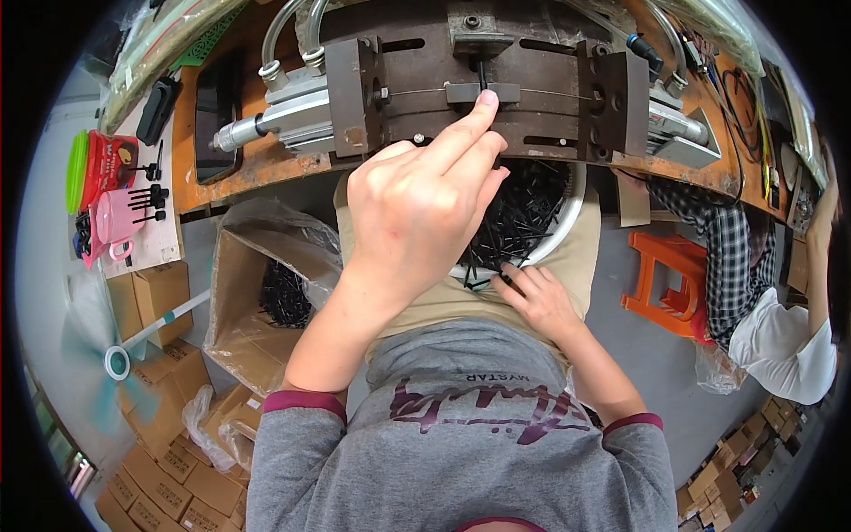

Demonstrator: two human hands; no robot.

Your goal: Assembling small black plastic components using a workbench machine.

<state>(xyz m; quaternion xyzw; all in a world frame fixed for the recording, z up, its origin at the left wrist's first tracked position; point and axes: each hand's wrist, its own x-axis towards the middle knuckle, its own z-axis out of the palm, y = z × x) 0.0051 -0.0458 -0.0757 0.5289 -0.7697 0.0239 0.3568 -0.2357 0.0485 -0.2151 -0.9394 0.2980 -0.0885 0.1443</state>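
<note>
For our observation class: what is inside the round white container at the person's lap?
A heap of thin black pieces shows inside the container. The left hand covers the left part, the dark metal fixture the far edge; the bottom is buried.

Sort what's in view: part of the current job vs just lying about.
Likely part of the job:
- dark metal fixture, left hand at it
- black parts in white basin, right hand there

Apparently lying about:
- pink cup
- red packet
- orange stool
</note>
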